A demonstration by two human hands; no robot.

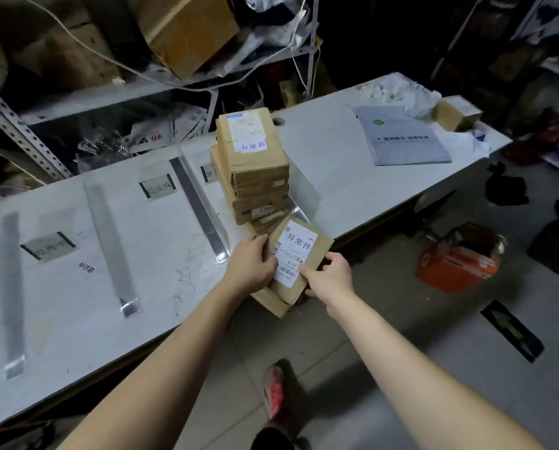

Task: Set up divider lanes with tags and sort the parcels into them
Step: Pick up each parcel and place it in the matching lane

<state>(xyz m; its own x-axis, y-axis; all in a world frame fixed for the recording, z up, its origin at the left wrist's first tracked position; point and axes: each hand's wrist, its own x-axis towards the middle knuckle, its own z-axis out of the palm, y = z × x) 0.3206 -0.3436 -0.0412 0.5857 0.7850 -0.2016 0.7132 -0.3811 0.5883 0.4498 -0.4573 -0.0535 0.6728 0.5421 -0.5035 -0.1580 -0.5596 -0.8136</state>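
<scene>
Parcel (296, 251) labelled 异常件 tilted at near edge of table (336, 177), left hand (249, 263) and right hand (331, 276) both gripping its sides (label up, probably to read it), just before parcel stack (254, 164) in matching lane

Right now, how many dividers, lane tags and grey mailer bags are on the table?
Dividers: 4
Lane tags: 3
Grey mailer bag: 1
Total: 8
</scene>
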